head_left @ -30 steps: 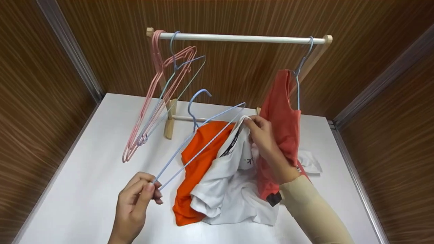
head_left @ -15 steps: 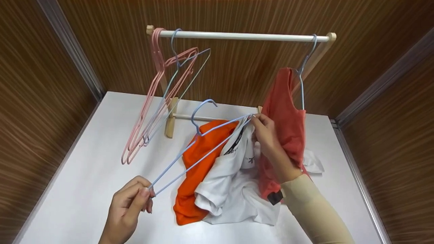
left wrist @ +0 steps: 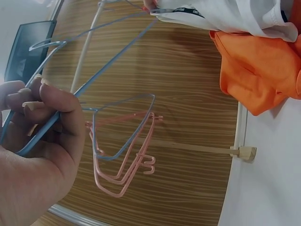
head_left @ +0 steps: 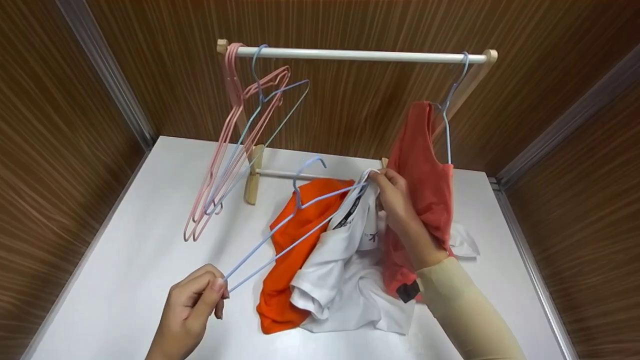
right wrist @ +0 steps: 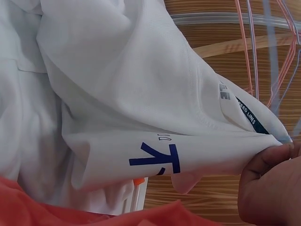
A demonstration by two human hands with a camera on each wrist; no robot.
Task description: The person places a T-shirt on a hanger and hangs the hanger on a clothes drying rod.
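A light blue wire hanger (head_left: 260, 243) slants across the middle of the head view, its hook pointing up and away. My left hand (head_left: 192, 305) grips one lower end of it. The far end reaches into the neckline of a white shirt (head_left: 325, 265) with a black label strip. My right hand (head_left: 395, 200) pinches that shirt's collar edge between thumb and fingers. In the right wrist view the shirt (right wrist: 122, 84) hangs stretched from the pinch, dark blue print showing. An orange garment (head_left: 285, 300) lies under and left of the shirt.
A white rail (head_left: 350, 55) on wooden posts stands at the back. Pink hangers (head_left: 232, 115) and another blue hanger (head_left: 257, 107) hang at its left. A coral top (head_left: 422, 170) hangs at its right, beside my right forearm. A white cloth (head_left: 462, 240) lies behind it.
The blue hanger has moved right and its hook has dropped lower. Its far end, above the collar earlier, is now in the shirt's neckline. My right hand has kept its pinch.
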